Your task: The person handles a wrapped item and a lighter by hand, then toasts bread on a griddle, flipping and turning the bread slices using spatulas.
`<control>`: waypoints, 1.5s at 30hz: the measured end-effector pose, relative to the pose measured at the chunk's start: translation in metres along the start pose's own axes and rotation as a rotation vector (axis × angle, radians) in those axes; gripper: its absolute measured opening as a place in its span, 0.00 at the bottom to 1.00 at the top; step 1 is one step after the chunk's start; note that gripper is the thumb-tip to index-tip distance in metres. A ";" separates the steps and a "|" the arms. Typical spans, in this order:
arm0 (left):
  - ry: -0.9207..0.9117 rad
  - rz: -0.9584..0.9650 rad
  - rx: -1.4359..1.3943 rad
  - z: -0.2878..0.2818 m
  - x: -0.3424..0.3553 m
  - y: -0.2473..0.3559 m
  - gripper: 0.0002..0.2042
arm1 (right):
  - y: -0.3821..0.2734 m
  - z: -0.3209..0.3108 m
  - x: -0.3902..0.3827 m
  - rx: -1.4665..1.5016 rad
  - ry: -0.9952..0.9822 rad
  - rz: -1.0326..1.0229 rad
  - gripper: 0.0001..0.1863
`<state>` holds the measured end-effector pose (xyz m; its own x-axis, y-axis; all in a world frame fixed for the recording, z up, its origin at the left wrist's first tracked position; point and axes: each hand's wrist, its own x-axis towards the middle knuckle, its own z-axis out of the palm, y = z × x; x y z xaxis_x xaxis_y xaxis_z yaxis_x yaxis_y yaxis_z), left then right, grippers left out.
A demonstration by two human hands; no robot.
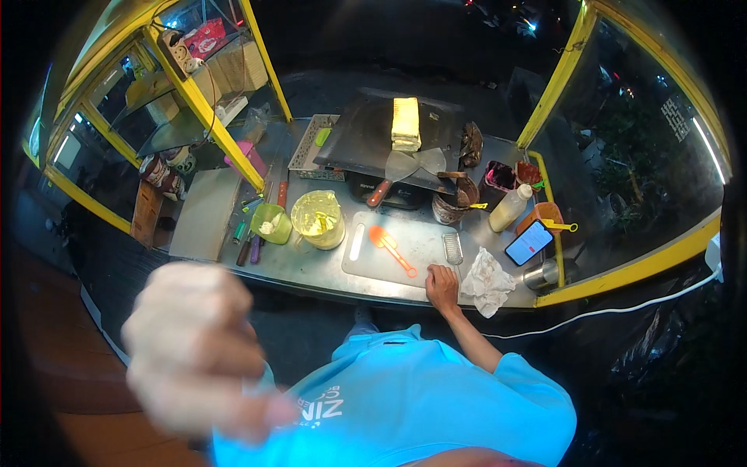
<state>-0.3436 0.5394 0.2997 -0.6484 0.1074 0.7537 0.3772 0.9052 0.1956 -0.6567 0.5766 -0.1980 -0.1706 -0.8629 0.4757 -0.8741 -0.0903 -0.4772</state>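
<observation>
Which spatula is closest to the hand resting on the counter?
The orange spatula on the cutting board, just beside the right hand. The metal spatulas lie farther back on the black griddle.

Steel counter (pixel 311 268) smooth, dully glossy; griddle (pixel 366 132) matt dark metal; crumpled cloth (pixel 487 282); plastic spatula (pixel 391 247) glossy orange.

You stand at a steel counter (pixel 311 265) inside a stall framed by yellow posts (pixel 204 109) and glass panes (pixel 654 132). Darkness lies outside; a wooden floor (pixel 70 373) shows at left.
</observation>
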 end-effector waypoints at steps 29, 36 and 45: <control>-0.449 -0.425 -0.951 -0.039 0.018 0.068 0.05 | -0.006 0.005 0.003 0.018 -0.011 -0.026 0.09; -0.551 -0.419 -0.795 -0.067 -0.057 0.096 0.06 | -0.007 0.004 0.002 0.025 -0.002 -0.026 0.09; -0.487 -0.469 -0.830 -0.055 0.023 0.089 0.06 | -0.006 0.005 0.003 0.035 -0.004 -0.029 0.08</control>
<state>-0.2885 0.5993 0.3687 -0.9703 0.1400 0.1971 0.2351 0.3554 0.9047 -0.6493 0.5717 -0.1972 -0.1433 -0.8617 0.4867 -0.8621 -0.1328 -0.4889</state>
